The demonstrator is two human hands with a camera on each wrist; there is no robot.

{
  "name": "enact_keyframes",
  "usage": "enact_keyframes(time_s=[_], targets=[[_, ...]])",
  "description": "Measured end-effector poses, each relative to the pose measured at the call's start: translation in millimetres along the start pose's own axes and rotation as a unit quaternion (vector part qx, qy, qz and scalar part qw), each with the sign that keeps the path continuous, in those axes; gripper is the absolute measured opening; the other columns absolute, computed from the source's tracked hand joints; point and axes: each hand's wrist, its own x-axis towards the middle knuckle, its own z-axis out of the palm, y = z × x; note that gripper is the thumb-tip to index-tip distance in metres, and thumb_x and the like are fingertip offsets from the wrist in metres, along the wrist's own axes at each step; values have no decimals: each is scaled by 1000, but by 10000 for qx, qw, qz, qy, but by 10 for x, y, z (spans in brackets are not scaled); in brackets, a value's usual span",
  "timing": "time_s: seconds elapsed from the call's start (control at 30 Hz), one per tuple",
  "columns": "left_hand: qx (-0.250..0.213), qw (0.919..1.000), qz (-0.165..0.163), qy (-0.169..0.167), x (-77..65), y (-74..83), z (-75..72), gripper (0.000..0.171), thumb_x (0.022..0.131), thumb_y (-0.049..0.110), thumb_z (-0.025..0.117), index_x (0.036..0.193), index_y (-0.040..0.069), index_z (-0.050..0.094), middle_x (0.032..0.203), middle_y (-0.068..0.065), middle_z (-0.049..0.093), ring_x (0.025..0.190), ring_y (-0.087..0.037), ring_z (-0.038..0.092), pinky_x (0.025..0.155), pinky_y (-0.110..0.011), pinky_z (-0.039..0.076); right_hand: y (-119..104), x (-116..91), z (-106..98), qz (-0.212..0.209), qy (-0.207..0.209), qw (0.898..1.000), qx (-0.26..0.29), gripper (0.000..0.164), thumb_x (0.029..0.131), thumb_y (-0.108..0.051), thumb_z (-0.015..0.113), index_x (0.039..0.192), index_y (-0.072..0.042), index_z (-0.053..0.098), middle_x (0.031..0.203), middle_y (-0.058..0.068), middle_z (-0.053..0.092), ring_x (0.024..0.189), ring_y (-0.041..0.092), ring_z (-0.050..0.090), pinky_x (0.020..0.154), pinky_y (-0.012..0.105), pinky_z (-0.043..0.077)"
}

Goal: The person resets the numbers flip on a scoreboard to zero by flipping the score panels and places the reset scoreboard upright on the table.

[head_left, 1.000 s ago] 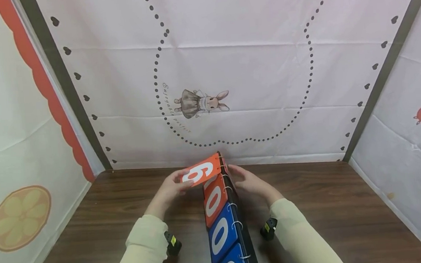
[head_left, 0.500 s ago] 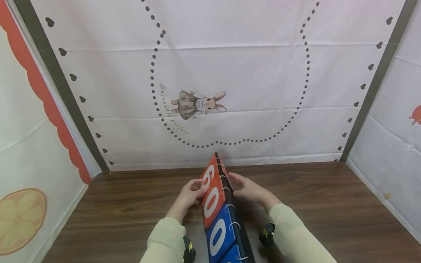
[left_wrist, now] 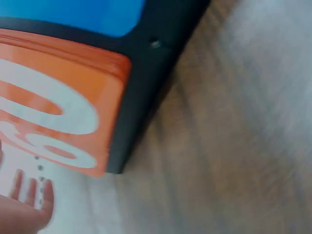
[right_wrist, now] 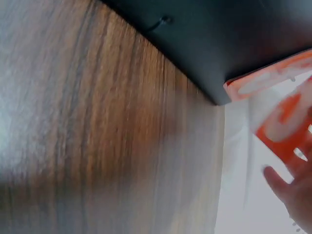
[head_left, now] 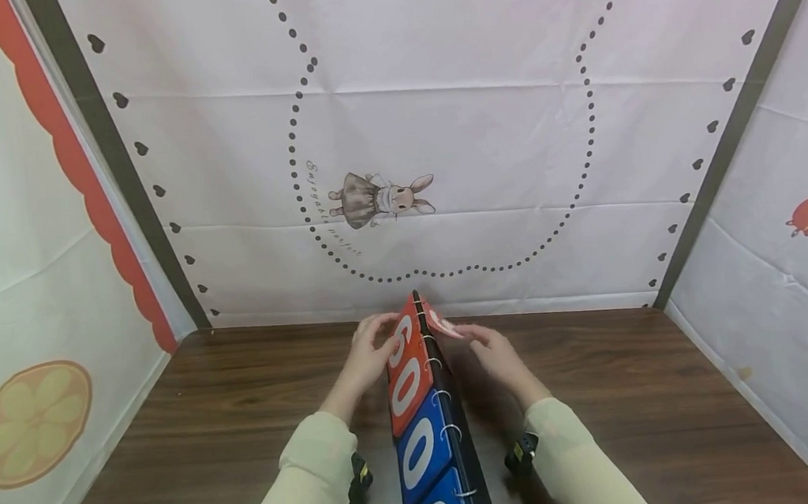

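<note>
A flip scoreboard (head_left: 454,430) with a black stand and ring-bound number cards stands lengthwise on the table. On its left slope are red 6 and 0 cards, then blue 0 cards. My left hand (head_left: 368,358) is at the outer edge of the red 6 card (head_left: 404,337); the left wrist view shows its fingers (left_wrist: 32,192) spread and loosely extended. On the right slope, my right hand (head_left: 499,359) holds a red number card (head_left: 440,322) by its lower edge, swung out from the stand. That card (right_wrist: 285,124) is blurred in the right wrist view; another red card (right_wrist: 265,80) lies behind it.
Dark wood-grain table (head_left: 261,421) surrounds the scoreboard. A white printed cloth wall (head_left: 482,159) rises at the back, close to the scoreboard's far end. Cloth side walls (head_left: 779,317) flank the table.
My left hand first lowered the red 6 card onto the left slope, then shifted farther along its edge. My right hand has moved outward, lifting a red card from the right slope.
</note>
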Motion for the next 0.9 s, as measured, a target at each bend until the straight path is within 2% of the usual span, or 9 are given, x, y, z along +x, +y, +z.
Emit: enact_keyframes(time_s=[0.07,0.13,0.2,0.27,0.37,0.47,0.53,0.73,0.9], targets=[[239,9983,518,-71,-5,66,-4,39,91,5,54,128,18,53,140,-5,36,129,-28,26,98,-54,32,24,7,-28,-541,717,9959,-134,29,86,1,50,109,-5,67,123,15,56,122,33,43,101,53,29],[492,9952,825,-171,-13,115,3,42,91,2,52,129,19,54,142,-1,37,131,-26,23,98,-56,32,39,14,-52,-836,1307,9877,-198,30,85,0,54,113,-3,64,130,17,50,126,35,37,102,55,24],[722,9927,920,-281,-25,142,19,44,91,1,50,130,21,52,143,1,38,132,-26,24,99,-57,31,28,8,-72,-650,1607,9849,31,42,86,-6,56,128,-4,53,141,17,38,130,33,29,104,56,21],[831,9928,762,-418,-39,159,36,45,92,4,49,133,24,49,144,2,37,134,-25,26,100,-57,30,-12,2,-86,-240,1640,9848,515,61,88,-13,58,143,-5,31,147,17,26,134,33,24,106,55,19],[918,9937,335,-547,-64,169,55,48,95,9,48,136,33,44,146,3,35,133,-24,31,99,-56,31,-106,-3,-100,541,1279,9817,1305,73,92,-24,55,148,-7,10,148,18,24,133,33,26,106,50,24],[981,9934,75,-593,-84,185,62,50,95,13,48,137,39,40,146,4,34,131,-23,34,98,-55,34,-217,-2,-103,1068,678,9794,1577,60,96,-30,45,143,3,25,139,23,38,128,35,35,103,49,30],[1052,9926,63,-603,-91,203,63,51,95,14,49,138,40,39,146,4,34,131,-24,36,96,-55,36,-291,6,-99,1172,301,9815,1486,53,98,-31,38,135,6,39,136,23,42,127,35,38,102,48,32],[1285,9890,142,-713,-96,260,45,56,93,14,52,140,39,36,147,5,33,130,-23,37,96,-52,38,-502,55,-81,475,-195,9895,1353,47,100,-29,32,129,5,49,131,20,49,124,34,42,102,49,31],[1377,9873,150,-777,-80,250,26,56,93,13,52,140,37,36,143,0,38,123,-25,44,93,-52,41,-634,95,-42,-248,-632,9891,1307,45,102,-25,31,129,6,48,132,21,49,125,33,41,104,48,28]])
